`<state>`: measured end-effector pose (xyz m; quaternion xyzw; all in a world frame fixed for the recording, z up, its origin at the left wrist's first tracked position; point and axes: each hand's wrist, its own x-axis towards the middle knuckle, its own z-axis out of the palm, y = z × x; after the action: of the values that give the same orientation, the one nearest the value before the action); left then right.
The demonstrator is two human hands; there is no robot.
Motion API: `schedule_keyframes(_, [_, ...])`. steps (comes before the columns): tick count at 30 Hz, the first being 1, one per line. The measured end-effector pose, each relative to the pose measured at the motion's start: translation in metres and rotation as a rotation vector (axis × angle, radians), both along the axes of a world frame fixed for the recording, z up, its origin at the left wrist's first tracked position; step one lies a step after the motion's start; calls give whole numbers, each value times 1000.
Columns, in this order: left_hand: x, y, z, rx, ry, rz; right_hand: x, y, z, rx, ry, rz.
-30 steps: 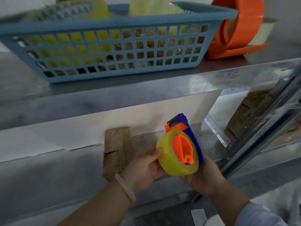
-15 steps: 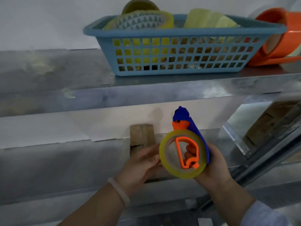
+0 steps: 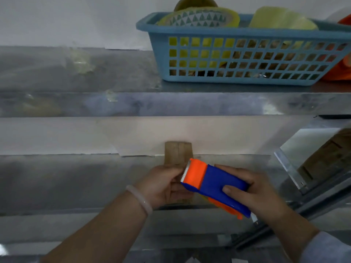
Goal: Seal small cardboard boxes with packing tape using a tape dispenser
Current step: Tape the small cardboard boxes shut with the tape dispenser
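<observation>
I am holding a blue and orange tape dispenser (image 3: 214,185) in both hands, in front of the lower shelf. Its blue back faces me and its toothed blade points left. My right hand (image 3: 254,194) grips the blue body, with the thumb lying on top. At the orange blade end my left hand (image 3: 163,185) holds on with curled fingers. The tape roll is almost hidden under the dispenser. Behind my hands a small brown cardboard box (image 3: 178,152) stands against the white wall.
On the upper metal shelf (image 3: 133,103) stands a blue plastic basket (image 3: 247,76) holding several tape rolls (image 3: 199,18). An orange object (image 3: 341,73) sits beside it at the right edge. A slanted metal frame (image 3: 292,168) borders the lower right.
The dispenser has been turned over: the yellow roll faced me before and the blue back does now, blade to the left. The view has swung left, so the basket sits further right.
</observation>
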<state>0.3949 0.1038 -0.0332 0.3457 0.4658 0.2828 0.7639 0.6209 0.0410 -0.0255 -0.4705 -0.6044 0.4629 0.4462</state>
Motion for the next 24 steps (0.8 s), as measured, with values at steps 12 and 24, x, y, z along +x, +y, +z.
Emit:
schedule_keyframes(12, [-29, -7, -19, 369, 305, 312, 31, 7, 2, -79, -193, 109])
schedule_keyframes(24, [-51, -2, -81, 384, 631, 372, 57, 28, -10, -182, -377, 94])
